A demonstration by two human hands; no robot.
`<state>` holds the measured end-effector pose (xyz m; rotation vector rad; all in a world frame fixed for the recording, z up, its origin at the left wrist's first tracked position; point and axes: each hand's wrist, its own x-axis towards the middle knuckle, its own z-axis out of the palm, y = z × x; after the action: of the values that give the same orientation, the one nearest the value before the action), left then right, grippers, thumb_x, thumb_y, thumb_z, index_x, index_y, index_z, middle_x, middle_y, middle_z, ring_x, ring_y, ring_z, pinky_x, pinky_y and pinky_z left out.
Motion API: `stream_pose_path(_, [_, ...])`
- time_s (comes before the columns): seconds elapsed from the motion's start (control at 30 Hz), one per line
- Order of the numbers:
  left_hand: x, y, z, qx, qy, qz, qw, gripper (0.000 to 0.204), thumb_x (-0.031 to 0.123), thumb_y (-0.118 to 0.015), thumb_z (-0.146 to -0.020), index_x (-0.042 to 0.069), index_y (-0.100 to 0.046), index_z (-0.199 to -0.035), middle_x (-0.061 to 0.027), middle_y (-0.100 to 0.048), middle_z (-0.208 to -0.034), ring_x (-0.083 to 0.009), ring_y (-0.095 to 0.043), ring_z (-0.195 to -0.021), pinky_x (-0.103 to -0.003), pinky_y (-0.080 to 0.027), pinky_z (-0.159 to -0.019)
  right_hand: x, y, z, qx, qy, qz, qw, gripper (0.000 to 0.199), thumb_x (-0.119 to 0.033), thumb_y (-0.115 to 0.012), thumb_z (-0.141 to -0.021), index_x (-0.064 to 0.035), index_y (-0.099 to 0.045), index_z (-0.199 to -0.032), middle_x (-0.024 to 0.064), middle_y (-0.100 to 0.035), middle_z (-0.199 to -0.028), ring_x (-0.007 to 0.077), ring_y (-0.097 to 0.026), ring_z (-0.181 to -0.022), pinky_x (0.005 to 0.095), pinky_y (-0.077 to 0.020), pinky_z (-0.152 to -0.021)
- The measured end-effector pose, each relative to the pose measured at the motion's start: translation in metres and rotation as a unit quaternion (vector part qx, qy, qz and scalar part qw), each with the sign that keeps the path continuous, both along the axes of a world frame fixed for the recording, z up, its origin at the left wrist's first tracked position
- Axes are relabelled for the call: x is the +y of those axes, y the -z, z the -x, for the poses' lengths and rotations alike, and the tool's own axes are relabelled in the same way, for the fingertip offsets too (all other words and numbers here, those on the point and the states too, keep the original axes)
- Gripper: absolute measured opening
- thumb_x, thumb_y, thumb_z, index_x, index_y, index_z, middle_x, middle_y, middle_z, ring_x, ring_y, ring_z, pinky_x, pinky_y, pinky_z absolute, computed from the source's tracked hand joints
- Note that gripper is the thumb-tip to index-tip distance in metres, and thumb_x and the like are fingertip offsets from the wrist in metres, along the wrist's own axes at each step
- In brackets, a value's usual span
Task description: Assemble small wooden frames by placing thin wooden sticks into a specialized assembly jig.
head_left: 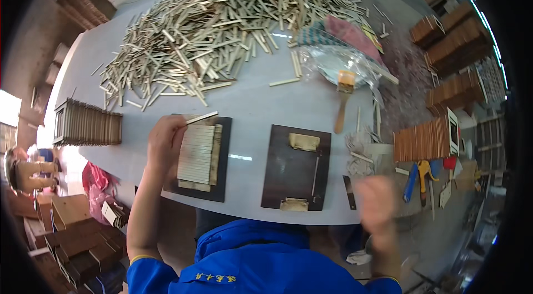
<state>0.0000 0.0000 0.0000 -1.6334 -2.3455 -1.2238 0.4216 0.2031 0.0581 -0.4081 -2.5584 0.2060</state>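
Left hand [166,136], fingers pinched on a pale strip [201,118] over the far end of slat-lined board [222,166]; then second board [296,169], black bar [349,192], blurred right hand [377,202] nearby, openness and hold can't tell.

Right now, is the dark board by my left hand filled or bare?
Mostly filled: pale wooden strips lie side by side on the dark board, leaving its right edge bare.

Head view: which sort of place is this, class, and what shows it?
Probably a woodworking workshop: a big heap of thin wooden-looking strips, rows of brown panels stacked at the right, and a flat brush lying out all suggest it.
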Motion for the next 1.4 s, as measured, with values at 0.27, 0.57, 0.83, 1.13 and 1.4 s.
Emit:
stream_pose_path(0.27, [0.007,-0.016,-0.148,-0.277,0.062,0.022,0.958,0.024,-0.008,-0.072,-0.088,0.0,-0.073,-0.11,-0.0104,-0.072,-0.108,-0.0232,-0.068,-0.091,-0.032,-0.055,-0.081,-0.038,0.045,0.051,-0.008,-0.016,0.12,0.993,0.02,-0.003,-0.076,-0.083,-0.0034,-0.076,-0.103,0.0055,-0.068,-0.106,0.0224,-0.065,-0.092,0.0344,-0.0524,-0.081])
stream_pose_path(0.57, [0.041,-0.002,-0.204,-0.371,0.133,0.014,0.919,0.026,-0.011,-0.069,-0.09,-0.001,-0.072,-0.114,-0.0154,-0.071,-0.128,-0.0245,-0.07,-0.105,-0.031,-0.057,-0.088,-0.04,0.055,0.047,-0.007,0.027,0.181,0.983,0.019,0.0,-0.077,-0.082,-0.004,-0.076,-0.1,0.0061,-0.067,-0.104,0.0235,-0.064,-0.091,0.0344,-0.0534,-0.08])
stream_pose_path(0.83, [0.05,-0.004,-0.2,-0.515,0.091,0.044,0.851,0.023,-0.009,-0.065,-0.096,-0.002,-0.071,-0.117,-0.0157,-0.069,-0.133,-0.0209,-0.069,-0.107,-0.027,-0.055,-0.088,-0.029,0.055,0.05,0.044,0.051,0.202,0.977,0.016,-0.001,-0.08,-0.08,-0.0049,-0.076,-0.095,0.0055,-0.066,-0.106,0.0249,-0.064,-0.093,0.0354,-0.0538,-0.083])
stream_pose_path(1.13, [0.057,-0.011,-0.191,-0.551,0.066,0.076,0.828,0.023,-0.009,-0.063,-0.098,-0.003,-0.07,-0.118,-0.0142,-0.069,-0.129,-0.0177,-0.066,-0.099,-0.024,-0.053,-0.086,-0.016,0.053,0.039,0.037,0.024,0.24,0.97,0.023,-0.003,-0.082,-0.079,-0.006,-0.075,-0.1,0.0052,-0.067,-0.113,0.0257,-0.065,-0.099,0.0363,-0.0539,-0.088])
stream_pose_path(1.4, [0.065,-0.012,-0.191,-0.434,0.098,0.042,0.894,0.023,-0.009,-0.063,-0.098,-0.002,-0.071,-0.118,-0.0112,-0.067,-0.125,-0.0145,-0.062,-0.093,-0.023,-0.051,-0.082,0.022,0.05,-0.015,0.046,0.16,0.121,0.979,0.024,-0.002,-0.08,-0.082,-0.0046,-0.073,-0.104,0.0068,-0.069,-0.116,0.0276,-0.065,-0.104,0.0373,-0.0529,-0.093])
